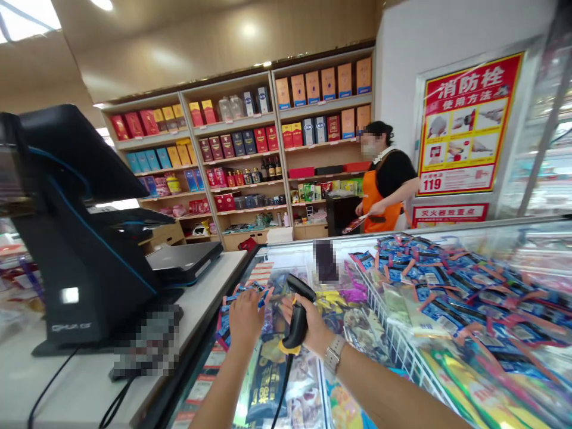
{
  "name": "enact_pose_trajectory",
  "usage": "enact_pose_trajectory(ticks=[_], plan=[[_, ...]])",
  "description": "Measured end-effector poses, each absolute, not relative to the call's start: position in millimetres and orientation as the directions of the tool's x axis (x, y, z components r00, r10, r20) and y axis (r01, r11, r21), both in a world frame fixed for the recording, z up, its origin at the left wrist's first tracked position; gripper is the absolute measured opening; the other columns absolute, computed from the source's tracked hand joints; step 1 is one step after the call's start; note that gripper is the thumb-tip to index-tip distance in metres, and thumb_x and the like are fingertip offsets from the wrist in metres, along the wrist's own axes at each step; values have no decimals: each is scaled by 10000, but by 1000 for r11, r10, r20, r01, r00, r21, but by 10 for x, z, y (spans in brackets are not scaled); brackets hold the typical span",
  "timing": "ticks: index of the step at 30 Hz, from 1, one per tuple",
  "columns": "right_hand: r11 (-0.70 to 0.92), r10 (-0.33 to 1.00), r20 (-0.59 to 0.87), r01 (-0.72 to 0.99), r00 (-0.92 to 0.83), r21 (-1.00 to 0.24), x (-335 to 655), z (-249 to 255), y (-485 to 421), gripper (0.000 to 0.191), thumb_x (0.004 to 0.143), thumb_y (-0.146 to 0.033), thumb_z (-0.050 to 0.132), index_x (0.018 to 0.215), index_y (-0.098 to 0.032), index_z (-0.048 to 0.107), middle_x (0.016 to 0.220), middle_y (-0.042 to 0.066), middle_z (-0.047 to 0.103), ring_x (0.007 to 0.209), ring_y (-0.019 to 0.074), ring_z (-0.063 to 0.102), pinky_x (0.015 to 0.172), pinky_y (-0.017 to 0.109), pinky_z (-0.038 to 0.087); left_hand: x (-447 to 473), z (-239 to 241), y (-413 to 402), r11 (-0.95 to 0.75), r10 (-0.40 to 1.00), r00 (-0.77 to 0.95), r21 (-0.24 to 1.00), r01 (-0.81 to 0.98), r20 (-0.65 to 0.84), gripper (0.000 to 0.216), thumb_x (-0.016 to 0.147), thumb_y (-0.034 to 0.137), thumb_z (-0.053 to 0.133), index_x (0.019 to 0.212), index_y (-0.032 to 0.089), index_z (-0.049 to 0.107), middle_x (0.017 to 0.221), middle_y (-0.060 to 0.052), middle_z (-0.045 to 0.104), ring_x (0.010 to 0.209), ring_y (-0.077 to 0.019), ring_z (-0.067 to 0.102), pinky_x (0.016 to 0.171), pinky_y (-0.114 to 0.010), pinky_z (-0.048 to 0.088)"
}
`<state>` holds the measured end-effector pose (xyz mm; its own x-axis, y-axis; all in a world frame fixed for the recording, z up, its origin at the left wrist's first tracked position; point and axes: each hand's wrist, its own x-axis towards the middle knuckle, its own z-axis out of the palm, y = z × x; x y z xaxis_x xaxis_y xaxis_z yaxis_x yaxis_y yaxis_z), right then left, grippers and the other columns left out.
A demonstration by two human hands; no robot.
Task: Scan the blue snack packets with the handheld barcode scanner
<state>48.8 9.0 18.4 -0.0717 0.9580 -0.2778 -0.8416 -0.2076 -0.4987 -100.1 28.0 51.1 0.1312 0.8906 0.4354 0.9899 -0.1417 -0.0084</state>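
My right hand point(313, 325) is wrapped round the black handle of a barcode scanner point(298, 325) with yellow trim; its head points forward and left, and its cable hangs down toward me. Just left of it, my left hand point(246, 313) is closed over a blue snack packet point(263, 295) with pink ends. More blue-and-pink packets point(223, 330) show beside and beneath that hand, at the freezer's left edge. The left fingertips are partly hidden, so how they grip is only partly visible. Below both hands lie bagged goods, including a dark packet point(267, 375) with yellow lettering.
A till with a dark screen point(80, 149) stands on the counter point(187, 345) at left. A white wire basket point(402, 342) divides the freezer; many blue packets point(447, 286) are heaped at right. A person point(386, 185) in an orange apron stands beyond, before shelves of boxes.
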Motion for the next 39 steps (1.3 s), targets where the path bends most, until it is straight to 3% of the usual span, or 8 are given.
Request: enact_pose_trajectory(ticks=[7,11,15,21,26,30,34,39], plan=[[135,960,-122,-796,253,-589,1964,322,-318,273,602,-298,784,793,-186,624,875,86,729,976,240,673,851,313,535,-246,732,324,-208,933,213,-50,977,290,249,769,201,576,987,174,694,1077,-132,669,1081,-290,587,942,-408,413],[441,795,-45,-627,605,-643,2767,337,-334,258,609,-270,759,806,-185,615,823,52,725,929,210,685,811,269,553,707,830,308,-508,856,443,269,819,268,310,770,247,606,1068,198,675,1117,-93,668,1069,-233,600,937,-324,436],[585,508,-146,-464,849,-665,3231,314,-327,217,617,-250,722,779,-183,594,678,-8,682,745,172,689,714,272,570,1834,717,386,-626,738,623,609,487,260,276,769,259,627,1032,223,704,1119,-62,692,1056,-225,620,950,-313,443],[495,445,-329,-535,833,-685,3451,167,-343,315,634,-420,731,796,-204,568,600,-23,641,590,175,659,553,289,549,3081,635,669,-686,652,700,621,380,292,303,794,245,596,1076,183,687,1174,-104,666,1101,-244,593,958,-338,426],[482,454,-306,-520,837,-706,3512,125,-319,373,608,-447,759,847,-219,586,657,-14,664,605,176,654,554,281,537,3328,688,855,-720,609,776,522,456,162,134,592,288,765,612,181,686,697,-49,692,867,-263,646,831,-308,455],[488,468,-318,-541,825,-685,3405,283,-384,373,606,-445,752,860,-216,602,709,-19,671,542,142,604,501,267,510,3061,663,857,-551,675,732,720,422,89,282,542,357,780,475,186,567,454,21,526,644,-215,623,655,-287,469],[493,555,-186,-501,811,-711,3159,384,-438,391,582,-417,765,874,-201,618,783,-2,700,618,150,632,548,260,521,2480,514,748,-197,779,627,949,244,0,254,524,373,784,589,184,627,536,12,609,586,-177,626,618,-287,499],[378,741,-88,-521,666,-765,2694,306,-387,451,523,-393,802,882,-171,643,789,38,710,753,210,669,585,280,534,1469,289,609,-154,873,472,988,22,126,299,497,389,809,653,173,674,657,-45,697,648,-204,661,650,-313,528]])
